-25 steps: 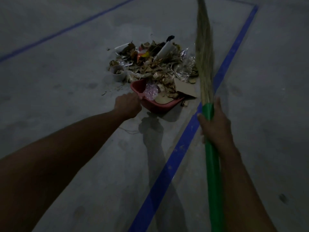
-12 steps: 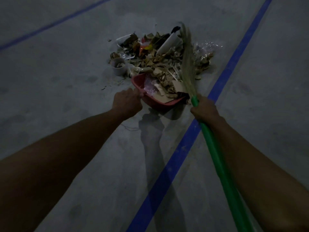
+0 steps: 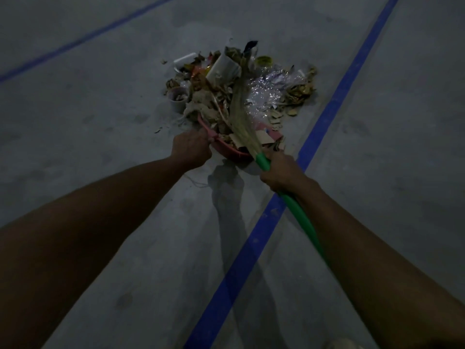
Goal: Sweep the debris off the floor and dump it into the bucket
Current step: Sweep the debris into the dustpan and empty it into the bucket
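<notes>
Curls the fingers [image 3: 267,178] of the right hand [image 3: 283,172] fully round the green broom handle [image 3: 303,219], at the end where the straw bristles [image 3: 240,114] begin. Lays those bristles across the red dustpan [image 3: 227,152] and up into the debris pile [image 3: 221,96], tips blurred. Clenches the left hand [image 3: 192,150] on the dustpan's near-left rim, knuckles up, fingertips out of sight beneath the hand. Keeps the pan low on the grey concrete floor [image 3: 100,127], mouth toward the heap, cardboard scraps and dry leaves already inside. Has the rest of the debris just beyond the pan: a small paper cup [image 3: 178,99] at the left edge, a white cylinder [image 3: 224,69] farther back, crumpled clear plastic film [image 3: 270,90] on the right. Places the wide blue tape line [image 3: 327,117] just right of the heap, running down beneath the right hand.
</notes>
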`<state>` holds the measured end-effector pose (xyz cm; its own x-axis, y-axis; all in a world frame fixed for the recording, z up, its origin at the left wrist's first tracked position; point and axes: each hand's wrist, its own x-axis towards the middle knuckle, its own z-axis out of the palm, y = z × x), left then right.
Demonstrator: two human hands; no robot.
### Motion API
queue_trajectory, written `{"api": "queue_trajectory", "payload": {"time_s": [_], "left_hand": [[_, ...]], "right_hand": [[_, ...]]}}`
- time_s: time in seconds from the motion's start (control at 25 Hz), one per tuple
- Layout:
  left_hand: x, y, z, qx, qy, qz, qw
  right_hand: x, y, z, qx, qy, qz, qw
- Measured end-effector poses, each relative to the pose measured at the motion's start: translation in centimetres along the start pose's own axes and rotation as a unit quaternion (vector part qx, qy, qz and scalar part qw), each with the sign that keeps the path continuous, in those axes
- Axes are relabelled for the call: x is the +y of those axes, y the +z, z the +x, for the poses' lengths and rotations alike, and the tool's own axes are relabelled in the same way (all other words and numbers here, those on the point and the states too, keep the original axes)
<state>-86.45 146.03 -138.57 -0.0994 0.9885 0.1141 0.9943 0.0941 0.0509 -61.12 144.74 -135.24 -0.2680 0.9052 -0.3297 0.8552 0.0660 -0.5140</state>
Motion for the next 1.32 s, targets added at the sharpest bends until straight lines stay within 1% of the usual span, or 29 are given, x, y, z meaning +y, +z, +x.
{"api": "queue_trajectory", "payload": {"time_s": [0.08, 0.2, 0.32, 0.48, 0.6, 0.72, 0.88, 1.0, 1.16, 1.24, 1.32], "left_hand": [[-0.4, -0.2, -0.3, -0.037, 0.004, -0.027, 0.999], [-0.8, -0.7, 0.3, -0.076, 0.005, -0.039, 0.996], [-0.4, -0.6, -0.3, -0.070, -0.010, -0.062, 0.996], [-0.6, 0.1, -2.0, -0.067, -0.027, -0.070, 0.995], [-1.5, -0.1, -2.7, -0.057, -0.026, -0.055, 0.996], [-2.3, -0.7, -4.2, -0.043, -0.031, -0.037, 0.998], [-2.5, -2.1, -6.8, -0.003, -0.009, -0.042, 0.999], [-2.2, -3.8, -7.5, 0.033, -0.004, -0.057, 0.998], [-2.0, -6.0, -5.4, 0.067, -0.018, -0.072, 0.995], [-3.8, -7.4, -4.0, 0.070, -0.042, -0.069, 0.994], [-6.8, -8.4, -3.3, 0.073, -0.055, -0.042, 0.995]], "right_hand": [[0.1, 0.0, -1.7, 0.002, 0.017, 0.006, 1.000], [1.1, 0.2, -4.6, 0.035, 0.044, 0.030, 0.998], [1.8, -0.2, -6.8, 0.086, 0.097, 0.081, 0.988], [1.5, -1.8, -7.7, 0.131, 0.117, 0.118, 0.977], [0.5, -2.1, -8.4, 0.131, 0.115, 0.165, 0.971], [-1.2, -0.8, -9.2, 0.121, 0.100, 0.253, 0.954], [-2.7, 0.2, -9.7, 0.131, 0.078, 0.302, 0.941], [-3.1, -0.3, -10.0, 0.138, 0.070, 0.318, 0.935], [-3.6, -1.7, -10.1, 0.150, 0.041, 0.314, 0.937], [-4.1, -2.3, -10.0, 0.160, 0.032, 0.312, 0.936], [-4.4, -2.6, -10.2, 0.160, 0.031, 0.322, 0.933]]}}
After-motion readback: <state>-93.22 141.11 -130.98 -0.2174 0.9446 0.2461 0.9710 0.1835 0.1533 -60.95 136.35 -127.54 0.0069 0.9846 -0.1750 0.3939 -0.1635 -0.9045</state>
